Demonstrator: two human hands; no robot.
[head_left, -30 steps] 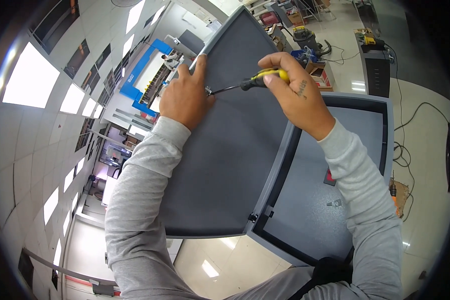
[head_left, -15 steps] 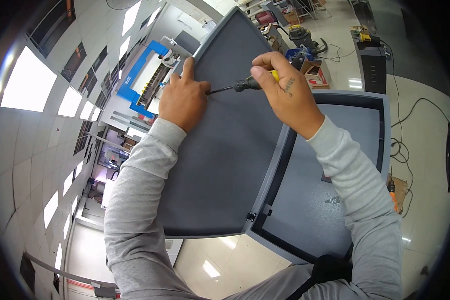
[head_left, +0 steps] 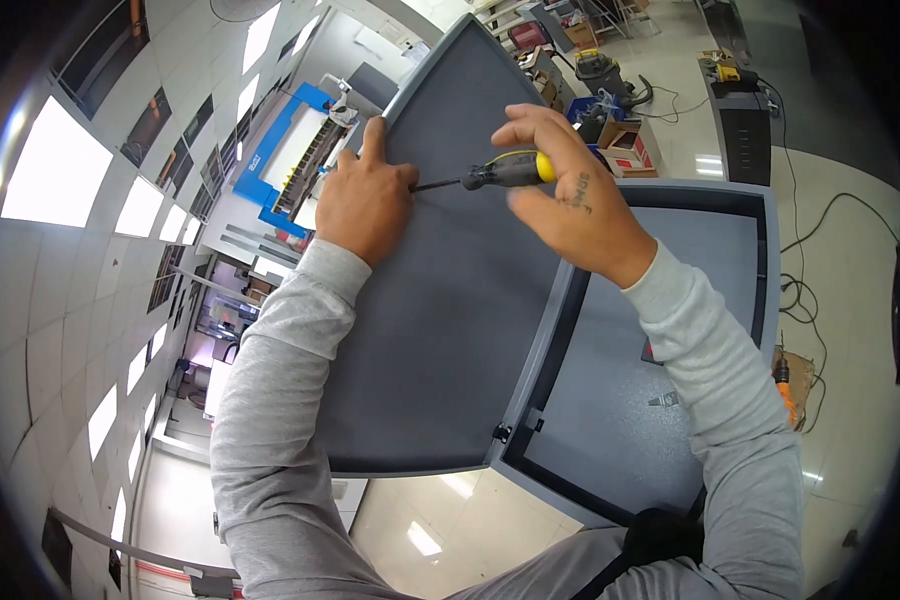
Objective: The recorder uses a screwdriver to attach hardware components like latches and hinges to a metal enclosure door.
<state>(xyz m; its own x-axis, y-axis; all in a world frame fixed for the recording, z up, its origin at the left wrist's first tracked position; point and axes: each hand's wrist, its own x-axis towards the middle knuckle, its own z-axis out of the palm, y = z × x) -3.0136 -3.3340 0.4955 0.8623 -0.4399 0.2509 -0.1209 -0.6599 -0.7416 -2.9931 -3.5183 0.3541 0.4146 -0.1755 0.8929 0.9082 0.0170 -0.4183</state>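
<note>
A grey metal cabinet door [head_left: 450,330] stands swung out to the left of its box [head_left: 620,370]. My left hand [head_left: 365,205] grips the door's far left edge, one finger stretched along it and the thumb on the inner face. By that thumb is the tip of a screwdriver [head_left: 510,172] with a black and yellow handle; what the tip meets is hidden. Around the handle my right hand [head_left: 580,205] is open, fingers and thumb apart, the yellow butt close to the palm.
A small metal latch piece [head_left: 663,399] lies inside the box. On the floor to the right are an orange power drill [head_left: 783,385] and black cables [head_left: 805,310]. Beyond stand a vacuum cleaner [head_left: 598,72] and a carton [head_left: 630,148]. A blue machine [head_left: 260,170] is at far left.
My right fingers and thumb have opened off the screwdriver handle, and that hand has shifted slightly down and right. The left hand stays at the door's edge.
</note>
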